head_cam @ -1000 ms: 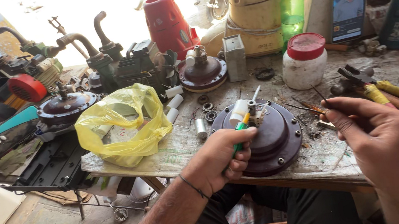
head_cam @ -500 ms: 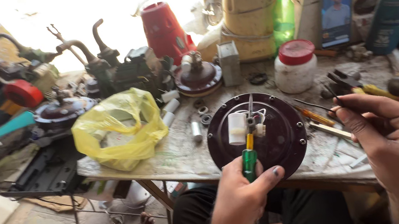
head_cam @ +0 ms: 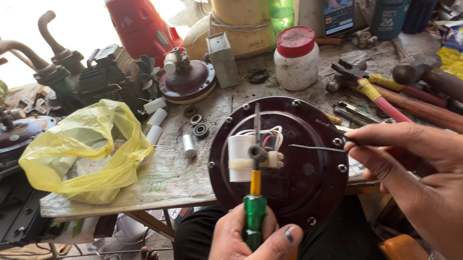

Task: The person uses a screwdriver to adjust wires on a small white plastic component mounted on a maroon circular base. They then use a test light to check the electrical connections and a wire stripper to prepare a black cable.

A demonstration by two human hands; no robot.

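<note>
Head view. One dark round motor housing (head_cam: 285, 165), tilted up at the bench's near edge, centre. One green-handled screwdriver (head_cam: 255, 217); one thin black wire (head_cam: 315, 147); one yellow plastic bag (head_cam: 86, 150), left; two hammers, right. Left hand (head_cam: 249, 254) clenched around the screwdriver. Right hand (head_cam: 451, 189) pinching the wire, remaining fingers loosely curled.

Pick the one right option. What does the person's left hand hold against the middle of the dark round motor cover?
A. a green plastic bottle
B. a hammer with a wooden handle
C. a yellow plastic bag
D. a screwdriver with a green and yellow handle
D: the left hand grips a screwdriver with a green and yellow handle, its tip at the white part in the middle of the motor cover.
</note>
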